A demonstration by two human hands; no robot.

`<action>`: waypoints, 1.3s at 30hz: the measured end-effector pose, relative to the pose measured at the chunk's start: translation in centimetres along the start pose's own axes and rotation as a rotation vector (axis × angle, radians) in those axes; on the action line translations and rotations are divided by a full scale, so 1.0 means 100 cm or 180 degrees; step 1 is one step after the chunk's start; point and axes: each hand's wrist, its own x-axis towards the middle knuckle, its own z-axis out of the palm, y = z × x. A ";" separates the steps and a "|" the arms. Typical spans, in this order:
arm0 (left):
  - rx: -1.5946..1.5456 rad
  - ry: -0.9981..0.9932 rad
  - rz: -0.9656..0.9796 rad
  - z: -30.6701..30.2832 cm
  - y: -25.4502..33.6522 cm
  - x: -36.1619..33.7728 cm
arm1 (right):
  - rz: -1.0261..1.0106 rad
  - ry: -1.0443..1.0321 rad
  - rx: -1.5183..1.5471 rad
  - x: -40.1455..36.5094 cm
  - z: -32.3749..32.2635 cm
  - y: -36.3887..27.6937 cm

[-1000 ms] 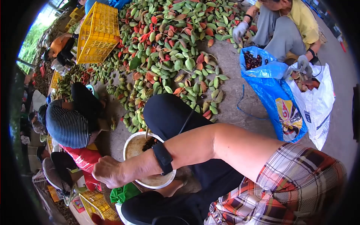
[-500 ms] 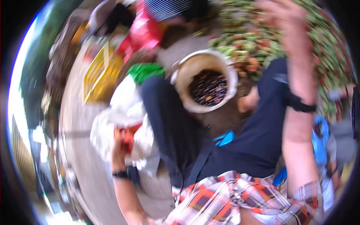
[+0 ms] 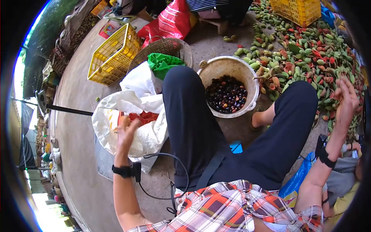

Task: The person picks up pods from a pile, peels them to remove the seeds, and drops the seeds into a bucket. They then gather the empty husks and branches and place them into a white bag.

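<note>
My left hand [image 3: 126, 135] is raised at the mouth of a white sack [image 3: 148, 135], its fingers apart and nothing seen in it. Red pieces [image 3: 143, 117] lie inside that sack. On the right, my right hand [image 3: 346, 96] hovers by the edge of a wide heap of green and red pods [image 3: 305, 65], fingers spread, with no object visible in it. A white bucket [image 3: 253, 87] stands beyond my knees, between the hands, with dark shiny seeds [image 3: 227, 94] at its bottom.
Behind the sack are green cloth [image 3: 164, 63], a wicker basket [image 3: 181, 49] and a yellow crate [image 3: 112, 54]. Another yellow crate [image 3: 295, 11] stands behind the pods. A co-worker's arm [image 3: 353, 147] shows at the right edge. A cable hangs from my left wrist.
My left hand has let go of the red piece it held. My right hand has come down and to the right from above the pods. The view has shifted and sharpened.
</note>
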 end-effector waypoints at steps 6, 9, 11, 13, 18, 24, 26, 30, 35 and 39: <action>0.3742 -0.0408 0.1407 -0.010 -0.027 -0.052 | 0.0397 0.0227 0.0137 -0.009 -0.021 0.040; 0.3713 -0.0283 0.0824 -0.051 -0.092 -0.035 | 0.0344 0.0285 0.0355 -0.012 -0.003 0.027; 0.3443 0.0159 0.0831 -0.093 -0.070 -0.038 | 0.0155 0.0207 0.0376 -0.009 0.007 0.011; 0.3692 0.0595 0.0789 -0.166 -0.083 -0.024 | 0.0077 0.0242 0.0343 -0.003 0.016 -0.005; 0.3721 0.1650 0.0821 -0.394 -0.116 -0.069 | -0.0374 0.0193 0.0236 0.022 0.040 -0.040; 0.3786 0.2203 0.0326 -0.334 -0.067 -0.118 | -0.0593 0.0310 0.0404 0.015 0.108 -0.079; 0.3491 0.2060 0.0584 -0.331 -0.088 -0.101 | -0.0574 0.0306 0.0563 0.002 0.136 -0.096; 0.3585 0.1923 0.2258 -0.286 -0.065 -0.039 | -0.0887 -0.0176 0.0326 -0.009 0.174 -0.117; 0.3337 0.1094 0.0969 -0.175 0.061 -0.032 | -0.1515 -0.0121 0.0042 -0.018 0.208 -0.128; 0.3137 0.0481 0.1334 -0.116 0.092 -0.042 | -0.1361 -0.0227 -0.0126 -0.010 0.216 -0.110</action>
